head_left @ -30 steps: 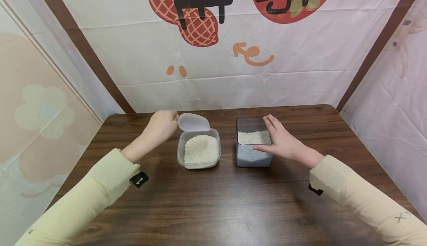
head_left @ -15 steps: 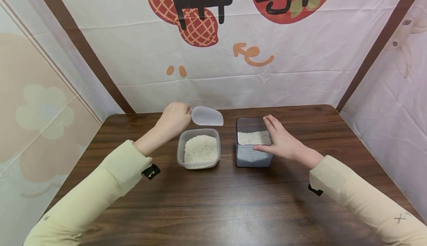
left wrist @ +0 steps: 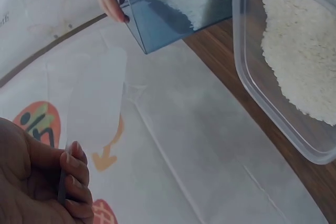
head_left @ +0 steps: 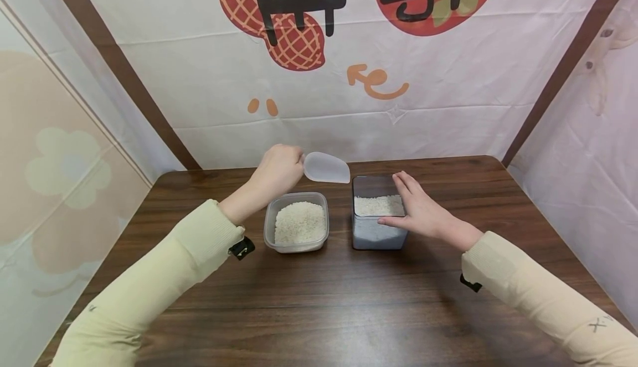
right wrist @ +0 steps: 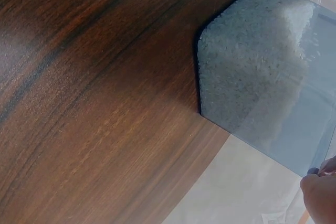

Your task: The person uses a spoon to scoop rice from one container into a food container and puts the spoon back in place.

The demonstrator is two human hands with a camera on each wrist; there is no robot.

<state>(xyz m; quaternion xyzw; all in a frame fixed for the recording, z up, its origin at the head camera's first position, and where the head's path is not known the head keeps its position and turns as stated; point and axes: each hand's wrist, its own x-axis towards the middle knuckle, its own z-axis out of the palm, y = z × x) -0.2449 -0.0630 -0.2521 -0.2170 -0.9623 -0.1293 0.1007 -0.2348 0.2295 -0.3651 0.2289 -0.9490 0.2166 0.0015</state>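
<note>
My left hand (head_left: 279,172) grips the handle of a translucent white scoop (head_left: 327,168), raised behind the gap between two rice containers. In the left wrist view curled fingers (left wrist: 76,174) close round the handle; whether grains lie in the scoop I cannot tell. A clear plastic tub (head_left: 269,231) with white rice (head_left: 300,222) stands on the left. To its right is a taller blue-grey see-through box (head_left: 377,237), partly filled with rice. My right hand (head_left: 423,211) holds that box at its right side, thumb at the near rim, fingers towards the back.
Both containers stand on a dark wood-grain table (head_left: 309,306). Just beyond its back edge hangs a white printed cloth (head_left: 319,129), with more cloth along the left and right sides.
My left hand has carried the scoop rightwards and slightly up, from the tub's back rim towards the blue-grey box. The right hand and both containers have stayed put.
</note>
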